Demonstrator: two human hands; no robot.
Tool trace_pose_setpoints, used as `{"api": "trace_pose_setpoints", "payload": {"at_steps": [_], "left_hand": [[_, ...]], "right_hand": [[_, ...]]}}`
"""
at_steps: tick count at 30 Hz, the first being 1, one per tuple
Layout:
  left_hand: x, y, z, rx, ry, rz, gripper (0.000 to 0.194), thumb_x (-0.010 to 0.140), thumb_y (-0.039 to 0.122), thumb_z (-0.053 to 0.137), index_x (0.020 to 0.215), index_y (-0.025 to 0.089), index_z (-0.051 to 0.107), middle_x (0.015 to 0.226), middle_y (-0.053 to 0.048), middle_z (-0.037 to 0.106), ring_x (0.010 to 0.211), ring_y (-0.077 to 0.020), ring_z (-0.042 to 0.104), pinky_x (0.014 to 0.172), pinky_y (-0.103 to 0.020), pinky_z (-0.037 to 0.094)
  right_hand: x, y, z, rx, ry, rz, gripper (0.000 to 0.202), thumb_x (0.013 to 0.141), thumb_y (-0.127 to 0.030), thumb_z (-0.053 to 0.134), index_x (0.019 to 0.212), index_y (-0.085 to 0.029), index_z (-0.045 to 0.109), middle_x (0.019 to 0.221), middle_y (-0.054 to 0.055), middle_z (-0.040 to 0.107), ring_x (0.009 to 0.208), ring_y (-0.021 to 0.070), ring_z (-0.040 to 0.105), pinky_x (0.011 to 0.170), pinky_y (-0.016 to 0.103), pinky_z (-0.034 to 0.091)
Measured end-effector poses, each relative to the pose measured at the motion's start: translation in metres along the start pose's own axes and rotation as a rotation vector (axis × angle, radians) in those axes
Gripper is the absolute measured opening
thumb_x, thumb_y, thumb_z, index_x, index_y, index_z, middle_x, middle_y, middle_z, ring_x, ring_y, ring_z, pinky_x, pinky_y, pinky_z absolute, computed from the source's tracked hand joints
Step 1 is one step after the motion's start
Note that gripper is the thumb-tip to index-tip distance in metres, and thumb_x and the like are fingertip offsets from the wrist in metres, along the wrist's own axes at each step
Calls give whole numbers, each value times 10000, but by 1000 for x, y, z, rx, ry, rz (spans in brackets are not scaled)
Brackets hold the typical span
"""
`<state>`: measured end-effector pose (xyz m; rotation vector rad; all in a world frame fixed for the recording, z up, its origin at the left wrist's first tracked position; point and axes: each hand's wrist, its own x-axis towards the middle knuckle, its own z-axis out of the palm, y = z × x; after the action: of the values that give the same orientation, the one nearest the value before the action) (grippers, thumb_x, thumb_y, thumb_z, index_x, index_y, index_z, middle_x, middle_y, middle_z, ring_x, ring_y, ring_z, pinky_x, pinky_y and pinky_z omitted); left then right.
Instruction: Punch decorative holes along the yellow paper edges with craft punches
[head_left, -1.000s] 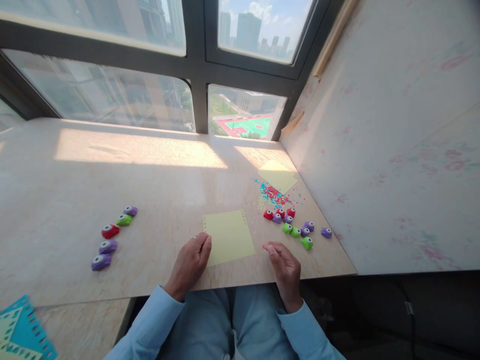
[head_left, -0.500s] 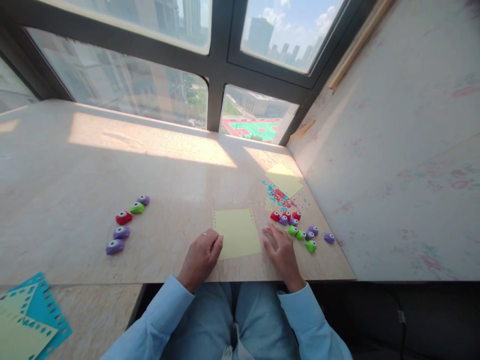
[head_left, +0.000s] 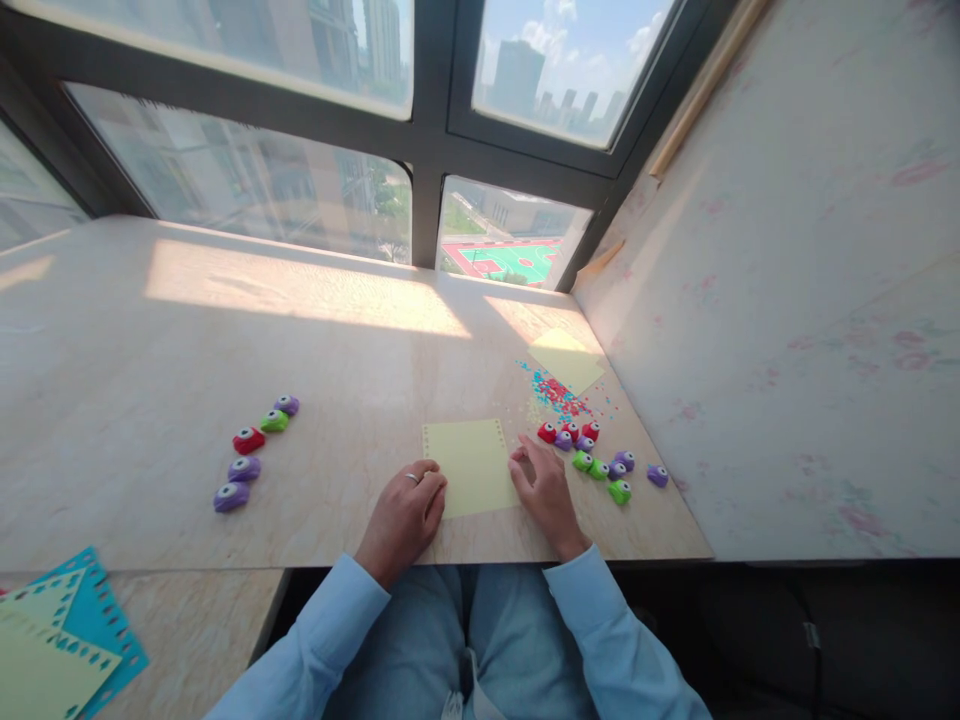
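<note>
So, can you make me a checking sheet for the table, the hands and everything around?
Surface: pale table, sunlit near the window.
Job's things: yellow sheet, small holes near its left and right edges.
Clutter: eyed gadgets, five left, eleven right; confetti; punched papers, lower left.
Hands: left hand at the sheet's left edge, right hand at its right; grip unclear.
Cables: seemingly one, shadowed, lower right.
Surroundings: window, flowery wall.
</note>
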<state>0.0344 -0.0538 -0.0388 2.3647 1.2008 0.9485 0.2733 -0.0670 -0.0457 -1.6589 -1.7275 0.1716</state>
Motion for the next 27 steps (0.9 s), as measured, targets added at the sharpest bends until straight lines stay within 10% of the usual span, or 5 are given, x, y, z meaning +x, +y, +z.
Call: {"api": "trace_pose_setpoints", "payload": {"at_steps": [5, 27], "left_hand": [[0, 1, 0, 32, 15, -1, 158, 917, 142, 478, 855, 167, 622, 1001, -118, 653, 903, -235, 624, 797, -393, 544], [0, 4, -1, 23, 4, -23, 182, 907, 126, 461, 840, 181, 622, 992, -114, 649, 890, -227, 624, 787, -391, 546]], "right_hand": [[10, -1, 11, -103, 37, -1, 497, 878, -265, 519, 1350, -109, 517, 1260, 174, 635, 1165, 310, 544, 1007, 509, 430], [29, -22, 14, 29, 194, 36, 342, 910, -236, 455, 1202, -158, 614, 1074, 126, 700, 961, 252, 622, 906, 439, 491]]}}
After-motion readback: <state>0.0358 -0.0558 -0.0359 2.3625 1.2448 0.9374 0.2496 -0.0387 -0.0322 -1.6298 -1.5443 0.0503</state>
